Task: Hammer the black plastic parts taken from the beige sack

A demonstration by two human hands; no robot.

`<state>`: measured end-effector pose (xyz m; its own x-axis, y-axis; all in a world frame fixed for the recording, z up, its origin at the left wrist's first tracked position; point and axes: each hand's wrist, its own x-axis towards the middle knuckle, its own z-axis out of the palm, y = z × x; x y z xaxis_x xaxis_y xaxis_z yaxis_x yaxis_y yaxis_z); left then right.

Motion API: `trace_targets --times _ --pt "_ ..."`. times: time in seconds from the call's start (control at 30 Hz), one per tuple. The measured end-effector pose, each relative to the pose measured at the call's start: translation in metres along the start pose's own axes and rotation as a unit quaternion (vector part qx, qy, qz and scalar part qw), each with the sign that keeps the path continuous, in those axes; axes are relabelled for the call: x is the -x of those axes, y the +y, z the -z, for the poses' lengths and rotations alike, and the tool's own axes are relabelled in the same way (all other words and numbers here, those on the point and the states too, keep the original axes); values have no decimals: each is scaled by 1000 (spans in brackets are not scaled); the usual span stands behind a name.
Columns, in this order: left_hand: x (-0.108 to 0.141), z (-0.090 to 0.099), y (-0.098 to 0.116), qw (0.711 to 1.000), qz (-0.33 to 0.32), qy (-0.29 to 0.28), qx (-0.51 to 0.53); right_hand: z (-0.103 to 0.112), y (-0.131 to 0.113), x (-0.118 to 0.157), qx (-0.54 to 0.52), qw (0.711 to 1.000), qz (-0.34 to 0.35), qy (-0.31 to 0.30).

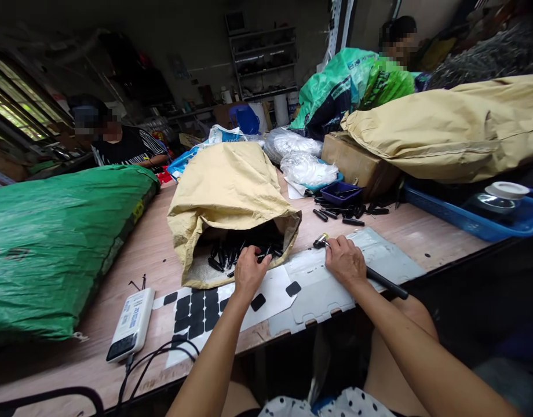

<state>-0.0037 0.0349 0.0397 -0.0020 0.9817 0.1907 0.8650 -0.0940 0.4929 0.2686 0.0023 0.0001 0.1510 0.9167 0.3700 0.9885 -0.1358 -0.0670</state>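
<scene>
My left hand reaches to the mouth of a tan sack, its thumb and fingers slightly apart beside the black pieces heaped inside. Its fingertips partly blend with the dark contents. My right hand is closed round a hammer with a long black grip and a small metal head. The hammer lies low over a grey plastic sheet at the table's front edge. Left of that sheet, white paper carries several black rounded-square pads.
A white power bank with cables lies left, beside a big green sack. Loose black pieces surround a purple tray. A cardboard box and blue tray stand right. Two people sit across the table.
</scene>
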Motion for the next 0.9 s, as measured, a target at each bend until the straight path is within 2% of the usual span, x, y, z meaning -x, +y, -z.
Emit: trace_targets --times 0.07,0.17,0.3,0.43,0.5,0.67,0.9 --pt "-7 -7 2 998 -5 0 -56 0 0 0 2 1000 -2 0" --pt "-3 -4 6 994 -33 -1 -101 -1 0 0 1 1000 -7 1" --pt "24 4 12 992 -117 19 -39 -4 1 -1 -3 1000 -8 -3" --pt "51 -5 16 982 -181 -48 3 -4 1 0 -3 1000 -11 -5" --pt "56 -16 15 983 -174 -52 16 -3 1 0 -2 1000 -11 -6" --pt "54 -37 8 988 -126 -20 88 -2 1 0 -6 1000 -11 -9" --pt "52 -41 2 984 -116 -2 137 3 1 4 -44 998 -32 -12"
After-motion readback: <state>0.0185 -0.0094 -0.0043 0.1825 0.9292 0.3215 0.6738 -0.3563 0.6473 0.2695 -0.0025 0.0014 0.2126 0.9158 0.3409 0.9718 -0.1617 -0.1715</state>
